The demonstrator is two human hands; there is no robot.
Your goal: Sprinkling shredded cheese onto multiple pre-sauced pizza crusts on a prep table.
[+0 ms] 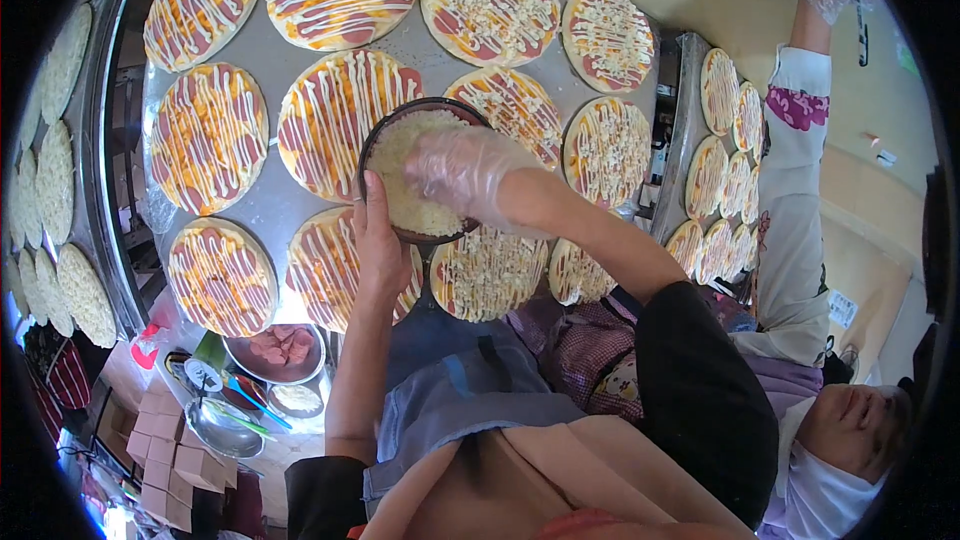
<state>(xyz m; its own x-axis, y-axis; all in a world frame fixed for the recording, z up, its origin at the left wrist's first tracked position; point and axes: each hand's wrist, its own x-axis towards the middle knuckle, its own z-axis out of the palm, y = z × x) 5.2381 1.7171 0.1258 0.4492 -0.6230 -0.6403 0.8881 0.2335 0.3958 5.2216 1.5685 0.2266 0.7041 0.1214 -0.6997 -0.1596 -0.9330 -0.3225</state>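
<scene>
My left hand (378,240) grips the rim and side of a dark round bowl (368,145), its thumb on the edge. Pale grated cheese (415,210) fills the bowl. Inside it is my right hand (455,165) in a clear plastic glove, the fingertips down at the cheese; glove and blur hide how they are curled. The bowl is held over a metal tray (250,175) of round flat pizzas. A pizza (218,135) on the left carries sauce, pink slices and white stripes. Cheese crumbs also cover the pizzas on the right, such as one (607,150) beside my right forearm.
More pizzas lie on a right-hand tray (672,175), where a co-worker (795,190) reaches with a gloved hand. Plain rounds (85,290) sit on a left-hand rack. Below stand a metal bowl of pink meat slices (280,348), a pan (225,430) and stacked boxes (165,450).
</scene>
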